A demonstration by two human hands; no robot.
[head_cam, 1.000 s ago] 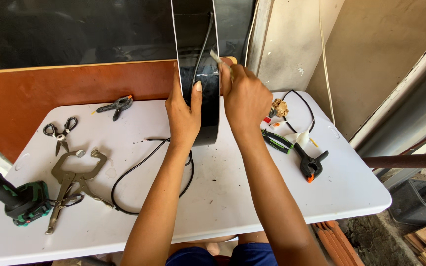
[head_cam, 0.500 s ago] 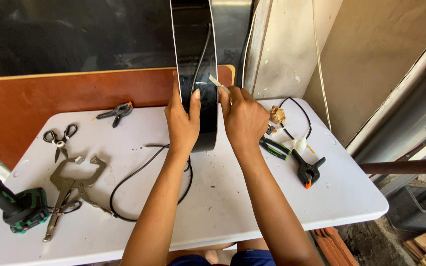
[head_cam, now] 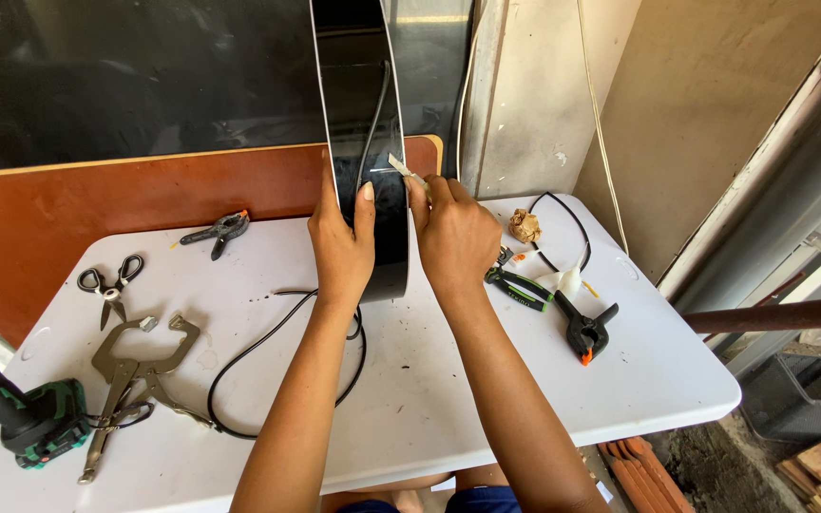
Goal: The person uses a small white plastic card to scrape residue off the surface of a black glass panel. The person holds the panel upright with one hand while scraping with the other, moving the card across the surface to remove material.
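Note:
A tall, glossy black curved panel [head_cam: 358, 104] stands on edge on the white table [head_cam: 429, 380]. My left hand [head_cam: 339, 242] grips its left edge, thumb laid on the black face. My right hand [head_cam: 453, 233] presses against its right edge and pinches a small pale strip [head_cam: 399, 166] against the panel. A black cable [head_cam: 249, 366] runs down the panel's face and loops over the table below my left arm.
Scissors [head_cam: 111, 285], a metal locking clamp [head_cam: 135, 366] and a green cordless drill [head_cam: 21, 413] lie at the left. A black spring clamp [head_cam: 220, 230] sits behind. At the right are green-handled pliers [head_cam: 520, 288], another spring clamp [head_cam: 586, 332] and a crumpled paper ball [head_cam: 525, 226].
Both hands have stayed on the black panel. The view has shifted slightly, so the table and tools sit a little lower and nearer.

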